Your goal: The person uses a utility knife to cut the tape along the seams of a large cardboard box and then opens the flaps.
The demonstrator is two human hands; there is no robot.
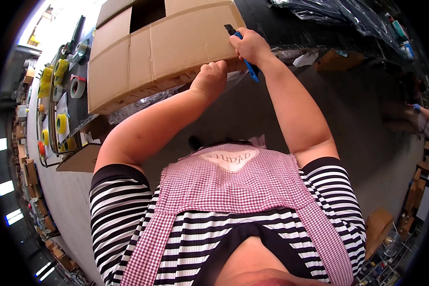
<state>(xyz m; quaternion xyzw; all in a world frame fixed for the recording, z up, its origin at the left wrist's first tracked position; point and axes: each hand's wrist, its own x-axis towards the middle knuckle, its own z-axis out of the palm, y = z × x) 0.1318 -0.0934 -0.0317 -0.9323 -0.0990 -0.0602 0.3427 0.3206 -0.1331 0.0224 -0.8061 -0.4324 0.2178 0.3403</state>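
Note:
A large brown cardboard box (176,47) lies on the dark table in front of me, with a dark rectangular opening in its upper face. My right hand (251,46) is closed round a blue utility knife (250,70); its black tip end points up and left over the box's right corner, while the handle's tail sticks out below my fist. At the box's near edge is my left hand (212,76), its fingers curled against the cardboard. Whether those fingers pinch the edge or only rest there is hidden.
Rolls of yellow tape (60,68) and a pale tape roll (77,87) stand at the table's left end. Dark plastic wrapping (329,14) covers the table at the far right. Another person's gloved hand (416,107) shows at the right edge. Stacked cartons line both sides.

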